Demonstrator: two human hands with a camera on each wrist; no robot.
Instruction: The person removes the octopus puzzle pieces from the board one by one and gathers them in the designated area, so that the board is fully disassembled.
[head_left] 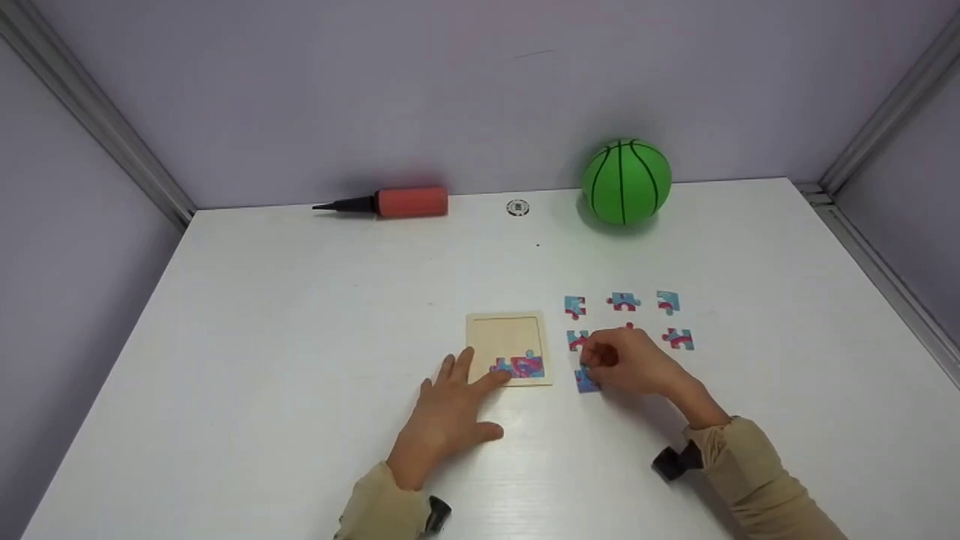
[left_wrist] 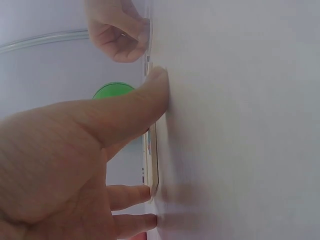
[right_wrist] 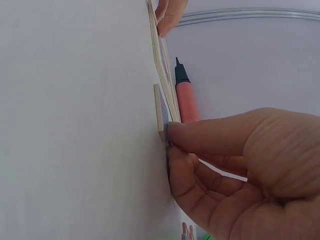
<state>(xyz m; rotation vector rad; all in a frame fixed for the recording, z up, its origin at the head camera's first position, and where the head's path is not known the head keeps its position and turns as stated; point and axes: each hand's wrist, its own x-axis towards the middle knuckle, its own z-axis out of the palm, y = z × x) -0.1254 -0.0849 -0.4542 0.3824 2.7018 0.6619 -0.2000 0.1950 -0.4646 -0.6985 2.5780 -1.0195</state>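
Note:
A small square wooden puzzle tray (head_left: 499, 335) lies on the table, with joined purple, pink and blue jigsaw pieces (head_left: 529, 367) along its lower right. My left hand (head_left: 442, 416) has its fingers spread at the tray's lower left. Its index fingertip rests at the joined pieces, and the thumb sticks out below the tray. Right of the tray, my right hand (head_left: 634, 364) pinches the edge of a blue-purple jigsaw piece (right_wrist: 161, 112) between thumb and curled fingers. That piece is at or just above the tabletop; part of it is hidden by the fingers.
Loose jigsaw pieces, among them a blue corner one (head_left: 668, 301) and a pink-blue one (head_left: 679, 339), lie around the right hand; one is mostly covered by it. Along the back wall are a red hand pump (head_left: 412, 202), a round black-and-white marker (head_left: 517, 208) and a green ball (head_left: 627, 182).

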